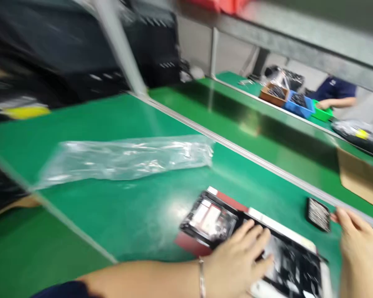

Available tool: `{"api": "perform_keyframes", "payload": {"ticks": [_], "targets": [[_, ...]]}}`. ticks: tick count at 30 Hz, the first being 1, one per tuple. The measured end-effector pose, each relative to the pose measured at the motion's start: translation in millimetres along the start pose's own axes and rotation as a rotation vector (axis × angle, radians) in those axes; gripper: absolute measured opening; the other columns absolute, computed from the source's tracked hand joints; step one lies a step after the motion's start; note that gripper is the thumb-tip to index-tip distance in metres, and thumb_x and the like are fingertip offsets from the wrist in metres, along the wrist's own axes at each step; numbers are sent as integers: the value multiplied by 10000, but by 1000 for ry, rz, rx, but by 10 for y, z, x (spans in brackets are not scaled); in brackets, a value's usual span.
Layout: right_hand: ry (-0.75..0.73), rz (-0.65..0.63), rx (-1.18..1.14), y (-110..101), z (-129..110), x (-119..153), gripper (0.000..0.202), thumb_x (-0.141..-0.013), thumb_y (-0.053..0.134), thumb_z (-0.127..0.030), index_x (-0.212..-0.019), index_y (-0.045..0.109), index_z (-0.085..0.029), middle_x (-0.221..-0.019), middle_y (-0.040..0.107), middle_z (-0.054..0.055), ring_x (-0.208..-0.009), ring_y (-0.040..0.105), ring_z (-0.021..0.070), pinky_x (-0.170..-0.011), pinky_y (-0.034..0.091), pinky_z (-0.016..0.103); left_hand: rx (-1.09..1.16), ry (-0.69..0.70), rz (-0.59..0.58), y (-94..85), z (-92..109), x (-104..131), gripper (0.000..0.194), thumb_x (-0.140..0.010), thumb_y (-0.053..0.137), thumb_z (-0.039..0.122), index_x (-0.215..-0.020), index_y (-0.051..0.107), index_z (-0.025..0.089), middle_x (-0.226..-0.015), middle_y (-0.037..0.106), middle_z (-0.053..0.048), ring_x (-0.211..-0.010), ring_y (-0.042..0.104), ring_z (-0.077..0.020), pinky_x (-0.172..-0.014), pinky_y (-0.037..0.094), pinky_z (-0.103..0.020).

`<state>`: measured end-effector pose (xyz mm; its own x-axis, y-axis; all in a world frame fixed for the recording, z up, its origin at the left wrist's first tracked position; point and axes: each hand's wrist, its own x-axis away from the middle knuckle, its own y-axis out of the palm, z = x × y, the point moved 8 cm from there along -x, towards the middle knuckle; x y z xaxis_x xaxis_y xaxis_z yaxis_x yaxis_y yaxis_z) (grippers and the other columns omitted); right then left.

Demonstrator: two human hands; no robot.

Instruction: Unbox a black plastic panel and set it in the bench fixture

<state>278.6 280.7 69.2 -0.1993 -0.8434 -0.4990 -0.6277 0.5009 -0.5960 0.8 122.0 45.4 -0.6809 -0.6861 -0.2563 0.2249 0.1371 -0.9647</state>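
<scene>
Green matting covers the long workbench (118,215), and the whole view is smeared by motion. Nearest, the left hand (236,260), a thin silver bracelet (201,277) on its wrist, lies palm-down with fingers loosely together on a flat black opened device in a white frame (286,256), which rests on a dark red mat (191,244) near the front edge. Just right of it, the right hand (359,244) reaches out with its fingertips touching a small black rectangular part (318,214); blur hides whether they pinch it. Farther back on the left lies a crumpled clear plastic bag (124,159). Beyond a metal rail (236,150), a second green bench carries a brown box (273,94) and a blue bin (298,103), where another person's arm (335,102) rests.
</scene>
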Motion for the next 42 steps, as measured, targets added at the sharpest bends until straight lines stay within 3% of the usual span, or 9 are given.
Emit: {"api": "perform_keyframes", "payload": {"ticks": [3, 6, 9, 18, 26, 31, 34, 37, 42], "targets": [[-169, -4, -307, -399, -596, 308, 208, -955, 749, -345, -941, 764, -139, -862, 642, 64, -726, 617, 145, -694, 522, 211, 88, -19, 47, -30, -38, 61, 981, -663, 858, 652, -1423, 459, 176, -1535, 423, -204, -1414, 440, -365, -1220, 304, -548], [-291, -273, -356, -267, -1225, 612, 134, -1000, 660, -124, -1045, 760, -201, -940, 634, 41, -823, 618, 122, -732, 514, 189, 134, -27, 98, -79, -83, 91, 854, -735, 803, 657, -1381, 512, 182, -1513, 469, -167, -1399, 460, -341, -1258, 213, -531], [-254, -504, -430, -117, -1470, 916, 153, -972, 683, -52, -998, 748, -188, -936, 646, 28, -859, 626, 106, -783, 514, 161, 138, -48, 139, -127, -91, 94, 688, -830, 743, 607, -1336, 559, 178, -1483, 508, -147, -1379, 481, -307, -1279, 155, -495], [233, -583, -1170, 99, -1348, 1215, 188, -886, 804, -82, -1007, 801, -227, -890, 660, 69, -748, 681, 149, -681, 598, 139, 163, -26, 250, -125, -3, 173, 391, -1049, 402, 431, -1208, 650, 175, -1343, 623, -103, -1318, 538, -261, -1281, 182, -494], [259, -614, -1326, 175, -1471, 1207, 198, -923, 760, -64, -1053, 788, -210, -879, 661, 60, -751, 682, 127, -701, 583, 99, 293, -70, 245, 58, -52, 314, 385, -1034, 444, 453, -1310, 609, 241, -1397, 600, -76, -1419, 443, -285, -1290, 153, -517], [194, -584, -1177, 119, -1426, 1175, 179, -929, 759, -77, -1057, 779, -200, -853, 660, 56, -763, 678, 126, -735, 591, 135, 308, -91, 200, 122, -45, 342, 437, -1026, 458, 472, -1399, 540, 260, -1453, 553, -79, -1445, 410, -310, -1284, 171, -527], [35, -583, -854, 31, -1413, 1124, 138, -951, 721, -56, -1014, 746, -176, -882, 660, 43, -820, 673, 142, -763, 586, 186, 308, -89, 194, 76, -46, 316, 399, -1038, 435, 442, -1350, 578, 238, -1406, 585, -77, -1431, 427, -287, -1290, 156, -510], [-161, -623, -500, -4, -1410, 1069, 144, -957, 680, -9, -1000, 699, -146, -951, 650, 37, -885, 650, 131, -792, 545, 192, 308, -44, 198, 16, -20, 295, 402, -1022, 449, 387, -1341, 578, 178, -1401, 574, -137, -1511, 292, -308, -1291, 130, -524], [-274, -742, -309, 131, -1330, 1019, 163, -975, 645, -7, -1023, 691, -156, -987, 597, 15, -893, 580, 100, -837, 444, 224, 303, -19, 214, -28, -1, 285, 410, -999, 436, 329, -1326, 579, 128, -1363, 568, -208, -1564, 108, -324, -1282, 107, -543]]}}
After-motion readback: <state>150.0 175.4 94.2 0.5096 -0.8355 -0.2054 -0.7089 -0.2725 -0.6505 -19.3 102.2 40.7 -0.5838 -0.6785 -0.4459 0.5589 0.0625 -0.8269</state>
